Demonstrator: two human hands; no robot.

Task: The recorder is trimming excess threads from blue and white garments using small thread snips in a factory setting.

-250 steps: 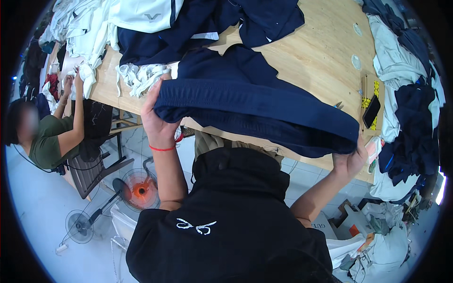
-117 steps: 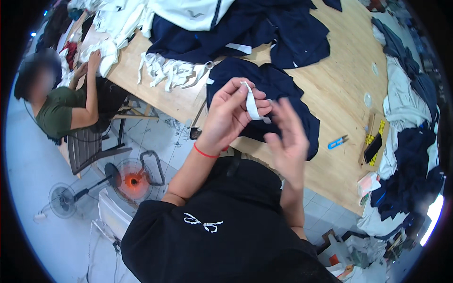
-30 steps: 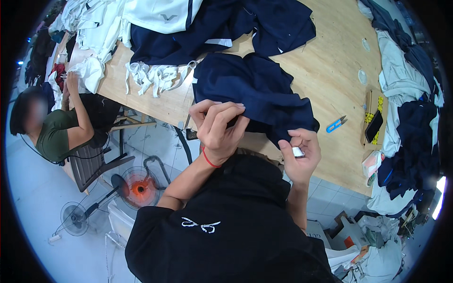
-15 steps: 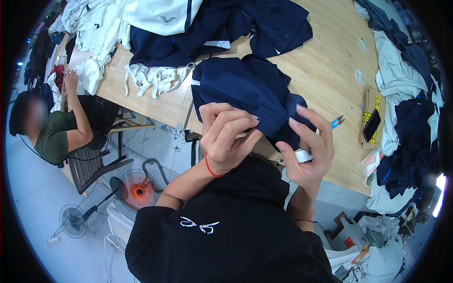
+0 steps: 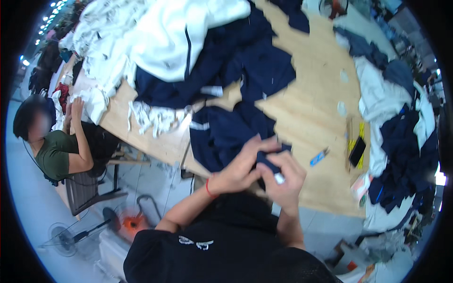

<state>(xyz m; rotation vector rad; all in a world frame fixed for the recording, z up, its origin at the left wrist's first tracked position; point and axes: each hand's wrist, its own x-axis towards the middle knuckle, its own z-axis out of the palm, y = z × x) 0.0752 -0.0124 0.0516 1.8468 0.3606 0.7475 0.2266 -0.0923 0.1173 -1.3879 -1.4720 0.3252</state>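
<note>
A navy garment [image 5: 222, 137] lies bunched at the table's near edge, with part of it drawn up between my hands. My left hand [image 5: 239, 166], with a red cord at the wrist, presses on this cloth and grips it along the edge. Close beside it, my right hand [image 5: 286, 177] pinches a fold of the same garment between thumb and fingers. A small white object [image 5: 279, 178] shows in the right hand's curl; its kind is unclear. To the right, blue-handled thread snips [image 5: 319, 158] lie on the wooden table [image 5: 321, 108].
White garments [image 5: 165, 42] and more navy pieces [image 5: 259, 66] cover the far left. White strips [image 5: 155, 118] lie nearer. A phone [image 5: 357, 152] rests on cardboard at right, near piled clothes [image 5: 391, 155]. A person [image 5: 61, 141] sits at left; fans [image 5: 132, 221] stand below.
My right hand, previously apart with fingers spread, has come left and closed on the navy cloth. My left hand has flattened toward it. The whole view has shifted, showing more of the far table.
</note>
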